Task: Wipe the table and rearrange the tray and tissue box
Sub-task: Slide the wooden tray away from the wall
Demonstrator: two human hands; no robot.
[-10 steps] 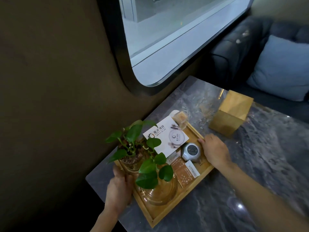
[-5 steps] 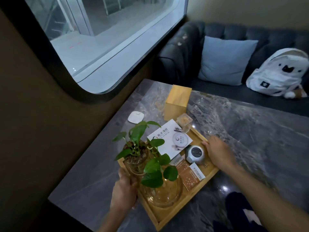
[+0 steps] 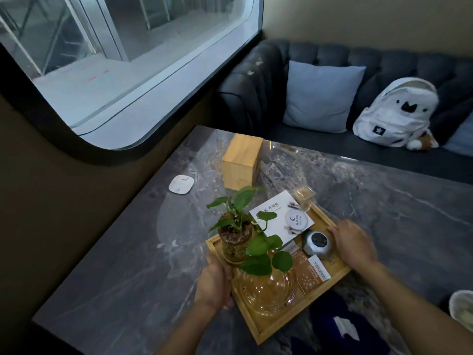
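Wooden tray [image 3: 266, 331] on marble table [image 3: 115, 265], stiff, loaded with fragile glass, top-heavy plant [image 3: 236, 237] | I clasp opposite rims: left hand [image 3: 213, 285], right hand [image 3: 354, 245] | tissue box [image 3: 242, 162] just beyond.

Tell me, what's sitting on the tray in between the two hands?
In the head view, between the left hand and right hand on the tray: a potted plant, glass dish, round silver gadget, white card and brown packets.
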